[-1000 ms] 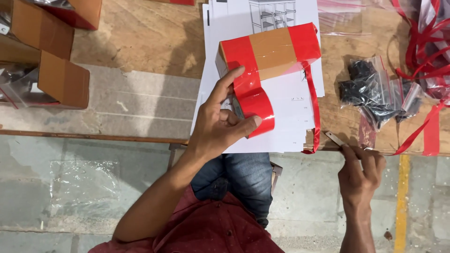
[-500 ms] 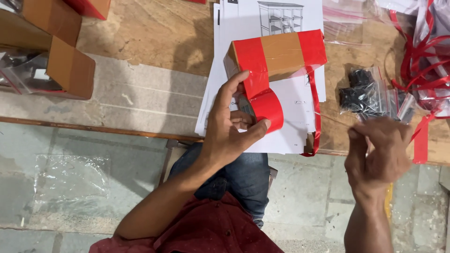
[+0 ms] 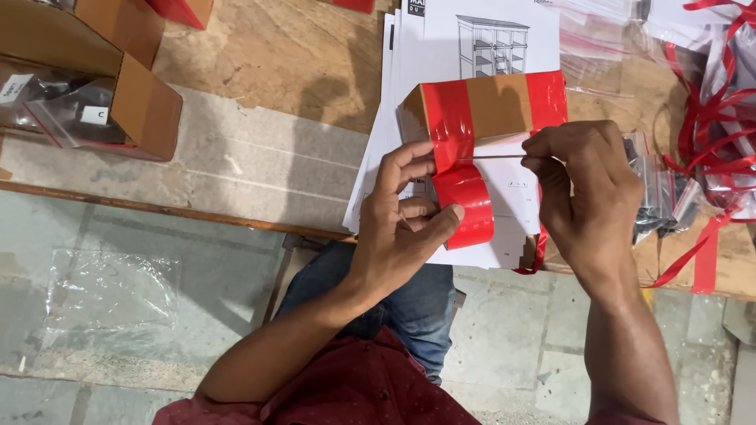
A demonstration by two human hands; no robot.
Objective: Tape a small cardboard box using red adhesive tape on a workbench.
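Note:
A small brown cardboard box wrapped with two bands of red tape stands on a stack of white instruction sheets at the workbench edge. My left hand pinches a loose flap of red tape that hangs down from the box's left band. My right hand is closed on a thin metal blade, held level, with its tip against the tape just under the box.
An open cardboard box with bagged parts sits at the left of the wooden bench. Clear bags of dark hardware and loose red tape strips crowd the right. A plastic bag lies on the floor below.
My right hand has come up from the bench edge at lower right to the box, bringing the blade against the tape. My left hand stays on the red flap.

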